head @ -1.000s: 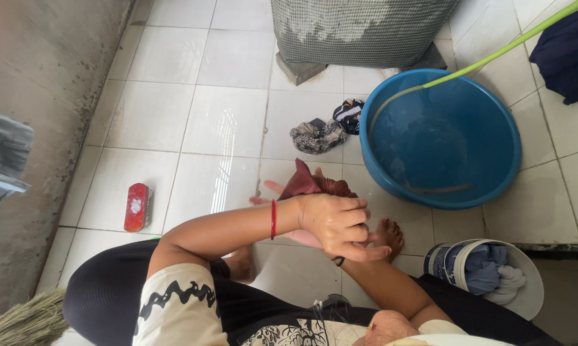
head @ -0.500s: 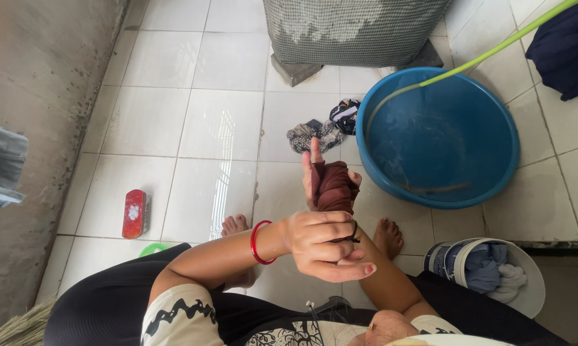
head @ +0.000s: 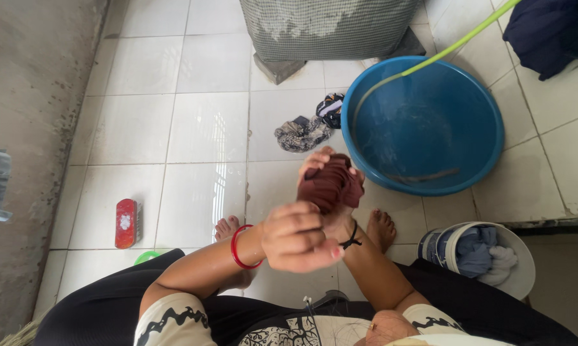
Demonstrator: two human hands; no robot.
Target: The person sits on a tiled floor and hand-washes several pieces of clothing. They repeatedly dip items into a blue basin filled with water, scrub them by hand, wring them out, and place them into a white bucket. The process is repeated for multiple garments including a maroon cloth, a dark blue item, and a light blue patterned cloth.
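1. The right hand (head: 330, 192) is raised in front of the body, its fingers (head: 314, 160) curled over the top of a bunched maroon cloth (head: 330, 184). The cloth sits as a tight wad in that palm, above the wet tile floor (head: 199, 128) and just short of the basin's near rim.

2. The left hand (head: 296, 237) is closed in a loose fist just below the wad, at the right wrist, fingers together. Whether it pinches the tail of the cloth cannot be told, since that hand is blurred; stacked under the other like this, it looks placed for twisting or squeezing.

3. The cloth is held out over the floor and not over the lap, probably so that any drips land on tile.

4. The blue plastic basin (head: 481, 160) stands just beyond the hands, with a green hose (head: 455, 46) running into it from the upper right.

5. Two small crumpled garments (head: 311, 128) lie on the tile touching the basin's left side.

6. A white bucket (head: 522, 263) with blue and white laundry in it stands at the person's right, near the right foot.

7. A red scrubbing brush (head: 126, 223) lies on the floor well to the left, apart from the rest.
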